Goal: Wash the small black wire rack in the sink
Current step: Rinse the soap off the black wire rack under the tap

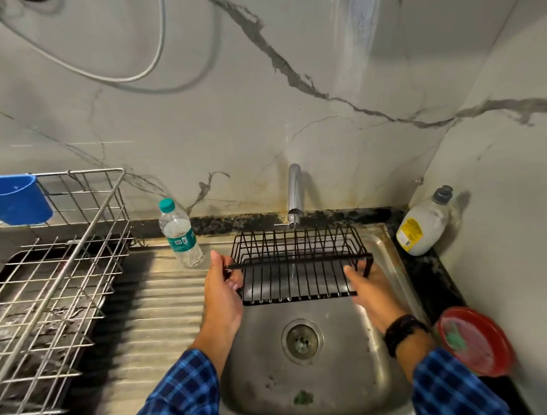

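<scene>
Wall (262,113): marble-look tile, beyond both hands.
desk (433,271): dark stone strip framing the basin.
Drainer (59,279): steel dish rack, well left of the left hand, likely where washed items go.
Sink (262,349): steel, below both hands, catches runoff.
small black wire rack (299,263): held level between the hands, above the basin, under the tap (294,194) so the thin stream runs through its wires.
left hand (222,288): fingers curled round the rack's left end.
right hand (368,286): grips the right end, thumb on the base wires.
Soap bottle (423,226): beyond the right hand.
Red dish (475,339): near the right wrist, looks to hold a green scrubber.
Judgement: rinsing now, scrub not yet started.
</scene>
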